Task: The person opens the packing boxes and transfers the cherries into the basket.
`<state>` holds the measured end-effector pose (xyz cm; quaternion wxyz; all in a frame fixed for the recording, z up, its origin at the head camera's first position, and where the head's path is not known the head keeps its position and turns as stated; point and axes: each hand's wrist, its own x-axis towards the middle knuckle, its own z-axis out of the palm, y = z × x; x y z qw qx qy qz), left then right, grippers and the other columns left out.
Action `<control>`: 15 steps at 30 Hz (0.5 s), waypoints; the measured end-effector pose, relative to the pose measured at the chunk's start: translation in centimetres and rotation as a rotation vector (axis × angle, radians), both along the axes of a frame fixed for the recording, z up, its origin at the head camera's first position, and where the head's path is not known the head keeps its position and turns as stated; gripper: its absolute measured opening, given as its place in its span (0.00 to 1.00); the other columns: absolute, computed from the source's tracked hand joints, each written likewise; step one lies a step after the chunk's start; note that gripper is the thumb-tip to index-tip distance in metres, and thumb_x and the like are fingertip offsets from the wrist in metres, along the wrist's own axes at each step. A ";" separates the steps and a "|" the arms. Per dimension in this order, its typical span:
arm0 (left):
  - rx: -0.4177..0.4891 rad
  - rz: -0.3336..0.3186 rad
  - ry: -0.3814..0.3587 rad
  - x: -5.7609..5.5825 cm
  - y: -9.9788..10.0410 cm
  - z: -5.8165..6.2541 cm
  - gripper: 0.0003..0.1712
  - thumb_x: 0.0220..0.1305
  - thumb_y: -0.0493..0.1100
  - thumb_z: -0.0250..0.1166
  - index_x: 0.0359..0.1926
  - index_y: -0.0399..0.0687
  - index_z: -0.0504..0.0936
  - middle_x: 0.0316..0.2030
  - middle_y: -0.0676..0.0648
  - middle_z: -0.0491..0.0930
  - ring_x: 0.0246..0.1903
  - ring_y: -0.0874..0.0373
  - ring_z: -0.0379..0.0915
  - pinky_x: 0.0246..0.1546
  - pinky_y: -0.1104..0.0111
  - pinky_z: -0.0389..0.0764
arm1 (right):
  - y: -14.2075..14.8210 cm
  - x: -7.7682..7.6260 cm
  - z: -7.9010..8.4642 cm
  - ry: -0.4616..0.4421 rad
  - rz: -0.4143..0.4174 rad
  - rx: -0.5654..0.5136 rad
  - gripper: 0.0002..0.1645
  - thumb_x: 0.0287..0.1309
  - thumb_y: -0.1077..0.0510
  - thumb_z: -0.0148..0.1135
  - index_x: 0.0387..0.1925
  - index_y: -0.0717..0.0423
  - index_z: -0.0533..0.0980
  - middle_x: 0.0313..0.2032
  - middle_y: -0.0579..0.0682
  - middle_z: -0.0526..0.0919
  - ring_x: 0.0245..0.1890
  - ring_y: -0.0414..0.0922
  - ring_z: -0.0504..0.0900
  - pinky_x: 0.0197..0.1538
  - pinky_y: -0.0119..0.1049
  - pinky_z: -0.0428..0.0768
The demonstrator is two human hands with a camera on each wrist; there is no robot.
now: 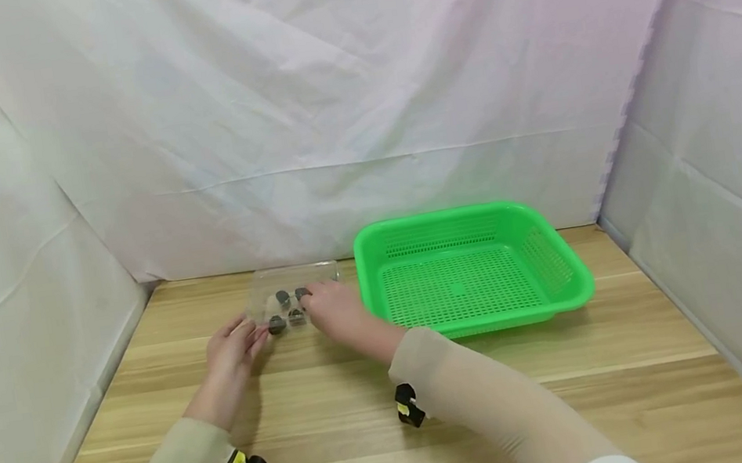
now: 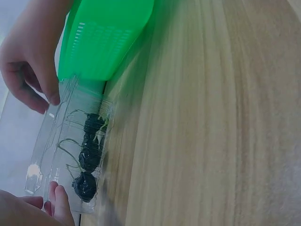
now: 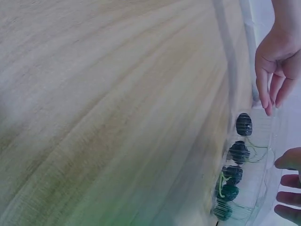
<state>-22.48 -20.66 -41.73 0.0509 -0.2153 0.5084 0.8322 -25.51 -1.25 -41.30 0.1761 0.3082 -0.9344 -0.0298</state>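
Note:
A clear plastic box (image 1: 267, 285) with a raised rim stands at the back of the wooden table, left of centre. Inside it lie several dark, glossy round fruits (image 2: 88, 159) with thin green stems. At the box's left front corner, my left hand (image 1: 234, 349) pinches the edge between thumb and fingers. My right hand (image 1: 339, 311) is on the opposite side, its thumb and fingertips at the rim, and in the head view it covers part of the box. The right wrist view shows the fruits (image 3: 239, 152) in a row through the ribbed wall.
Right of the box stands a large green plastic basket (image 1: 566, 299) with a perforated floor. White cloth (image 1: 353, 107) hangs behind the table and along both sides. My right forearm (image 1: 487, 397) passes in front of the basket's left corner.

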 end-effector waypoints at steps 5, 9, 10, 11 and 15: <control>-0.010 0.015 0.011 -0.7 -0.2 0.1 0.36 0.71 0.27 0.48 0.75 0.36 0.46 0.26 0.48 0.78 0.33 0.61 0.82 0.54 0.70 0.76 | 0.8 -0.5 0.4 -0.085 -0.050 0.007 0.07 0.59 0.56 0.64 0.39 0.47 0.84 0.40 0.45 0.82 0.36 0.41 0.79 0.33 0.30 0.78; -0.020 0.026 -0.003 -1.2 -0.6 0.1 0.36 0.71 0.28 0.49 0.75 0.37 0.48 0.26 0.48 0.80 0.32 0.61 0.82 0.55 0.69 0.75 | 1.4 -0.7 0.7 -0.108 -0.069 0.018 0.06 0.57 0.55 0.65 0.36 0.47 0.84 0.37 0.44 0.82 0.32 0.41 0.78 0.31 0.31 0.77; -0.023 0.029 -0.007 -1.3 -0.6 0.1 0.35 0.71 0.28 0.49 0.75 0.38 0.48 0.26 0.48 0.80 0.32 0.61 0.82 0.55 0.69 0.75 | 1.6 -0.8 0.8 -0.111 -0.070 0.017 0.05 0.56 0.56 0.66 0.36 0.48 0.84 0.36 0.44 0.81 0.32 0.41 0.77 0.30 0.31 0.76; -0.024 0.030 -0.012 -1.4 -0.7 0.1 0.35 0.70 0.28 0.49 0.75 0.38 0.49 0.26 0.49 0.80 0.32 0.61 0.82 0.54 0.69 0.75 | 1.7 -0.8 0.8 -0.112 -0.071 0.017 0.05 0.56 0.56 0.66 0.35 0.48 0.84 0.34 0.44 0.81 0.31 0.41 0.77 0.30 0.31 0.76; -0.022 0.013 -0.024 -1.6 -1.0 0.1 0.35 0.71 0.29 0.50 0.75 0.38 0.49 0.29 0.49 0.80 0.33 0.61 0.82 0.54 0.69 0.76 | 2.2 -1.1 0.7 -0.122 -0.092 0.019 0.04 0.54 0.55 0.67 0.33 0.48 0.83 0.32 0.44 0.81 0.30 0.41 0.77 0.31 0.32 0.77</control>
